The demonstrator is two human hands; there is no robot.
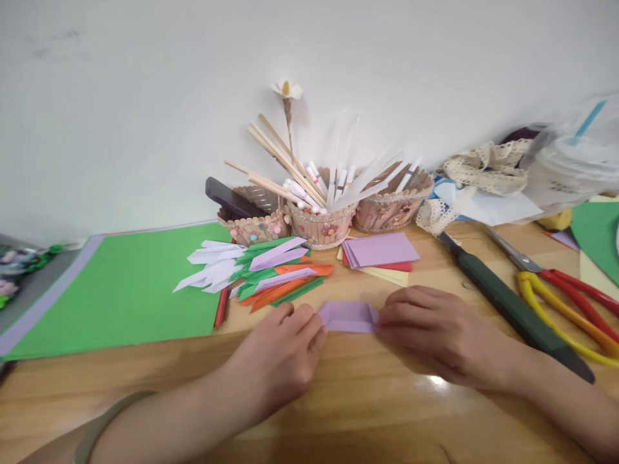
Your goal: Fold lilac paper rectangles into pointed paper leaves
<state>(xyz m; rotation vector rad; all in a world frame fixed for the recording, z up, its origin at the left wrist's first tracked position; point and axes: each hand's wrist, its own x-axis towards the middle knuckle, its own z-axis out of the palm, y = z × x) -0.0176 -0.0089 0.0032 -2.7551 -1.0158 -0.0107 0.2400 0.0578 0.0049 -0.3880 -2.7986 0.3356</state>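
A small piece of purple paper (349, 316) with folded edges and corners lies between my hands, just above or on the wooden table. My left hand (290, 348) pinches its left end, fingers closed. On the opposite end, the fingers of my right hand (430, 328) are closed too; the fingertips partly hide that corner. Beyond the paper is a stack of purple paper rectangles (382, 250), with red and yellow sheets beneath. To its left lies a pile of folded paper strips (261, 270) in white, purple, green and orange.
Large green sheets (126, 283) cover the left side. Decorated baskets (322, 225) holding sticks and markers stand by the wall. At right lie a dark green long-handled tool (512, 303), scissors (556, 283), lace ribbon (483, 164) and a lidded plastic cup (575, 161).
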